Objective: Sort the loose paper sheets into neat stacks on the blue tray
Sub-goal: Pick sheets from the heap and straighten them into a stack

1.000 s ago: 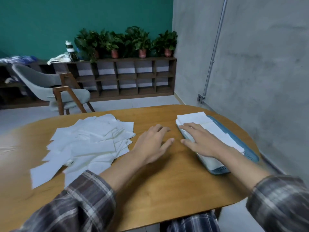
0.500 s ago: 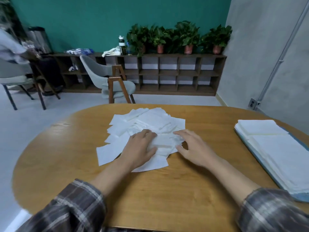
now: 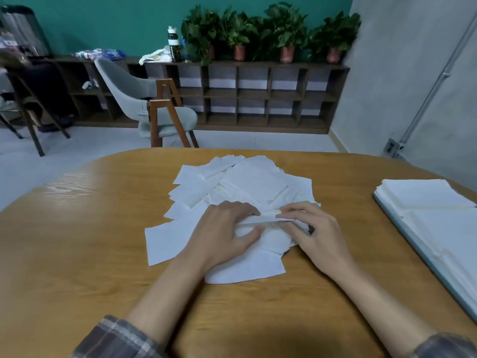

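Reaching out of plaid sleeves [image 3: 116,337] over the near edge of the wooden table [image 3: 77,241], both forearms meet at the pile of loose paper sheets [image 3: 247,187], which lies at the table's middle, at 12 o'clock from the person. The left hand [image 3: 224,236] rests on the pile's near part. Its fingers curl over the left end of one raised sheet [image 3: 268,219], with the thumb beneath, pinching it. The right hand [image 3: 320,236], just beside the left at its 3 o'clock, pinches the same sheet's right end between fingertips and thumb, so the sheet's edge is lifted off the pile between the two hands. Well apart from the pile, at 3 o'clock on the table, the blue tray [image 3: 402,229] holds two neat white stacks [image 3: 426,193], one behind the other. Beyond the table, at 11 o'clock, stands a grey chair [image 3: 129,91] with wooden legs. Behind it a dark cubby shelf [image 3: 258,99] runs along the teal wall, bearing a bottle [image 3: 173,43] and a row of potted plants [image 3: 258,32].
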The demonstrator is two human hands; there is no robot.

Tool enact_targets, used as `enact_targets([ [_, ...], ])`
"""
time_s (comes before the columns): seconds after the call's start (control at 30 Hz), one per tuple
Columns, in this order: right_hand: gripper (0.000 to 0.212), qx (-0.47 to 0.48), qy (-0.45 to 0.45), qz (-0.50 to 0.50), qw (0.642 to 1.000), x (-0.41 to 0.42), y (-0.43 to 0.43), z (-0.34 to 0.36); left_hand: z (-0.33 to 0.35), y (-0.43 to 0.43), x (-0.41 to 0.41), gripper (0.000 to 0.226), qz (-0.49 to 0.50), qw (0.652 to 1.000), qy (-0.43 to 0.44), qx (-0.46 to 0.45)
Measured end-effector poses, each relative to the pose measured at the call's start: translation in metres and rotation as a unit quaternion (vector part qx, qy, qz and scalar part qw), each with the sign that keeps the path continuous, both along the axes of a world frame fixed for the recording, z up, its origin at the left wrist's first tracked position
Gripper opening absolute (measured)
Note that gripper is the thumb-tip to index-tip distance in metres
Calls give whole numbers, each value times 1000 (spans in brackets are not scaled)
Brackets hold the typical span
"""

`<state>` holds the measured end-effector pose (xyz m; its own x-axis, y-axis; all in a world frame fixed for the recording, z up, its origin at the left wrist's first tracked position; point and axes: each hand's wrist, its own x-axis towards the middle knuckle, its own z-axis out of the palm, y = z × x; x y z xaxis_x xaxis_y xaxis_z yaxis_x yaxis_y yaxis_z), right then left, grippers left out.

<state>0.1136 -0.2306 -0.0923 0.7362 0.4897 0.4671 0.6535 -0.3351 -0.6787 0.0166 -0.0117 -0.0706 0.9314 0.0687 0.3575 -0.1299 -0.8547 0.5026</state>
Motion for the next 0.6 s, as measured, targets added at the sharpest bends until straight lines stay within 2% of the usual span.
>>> enact_targets([
  [0.1, 20, 35, 23, 13, 999, -2, 1, 5, 1, 2, -2, 21, -1, 996, -59, -73],
  [0.2, 15, 91, 106, 35, 990, -4, -1, 12, 8, -2, -6, 12, 1, 983, -104, -148],
  [0.37, 16, 228, 248, 72, 939, -13, -6, 25, 15, -12, -8, 5, 13, 950, -57, -307],
  [0.43, 34, 271, 281, 105, 915, -19, -3, 30, 14, -15, -8, 10, 28, 938, -35, -343],
  [0.5, 56, 293, 280, 142, 903, -20, -5, 30, 13, -17, -8, 15, 43, 932, -34, -358],
  [0.53, 59, 295, 270, 156, 903, -20, -5, 30, 14, -17, -8, 14, 47, 930, -35, -363],
  [0.6, 43, 248, 221, 133, 934, -18, -4, 30, 15, -18, -9, 10, 42, 928, -39, -368],
])
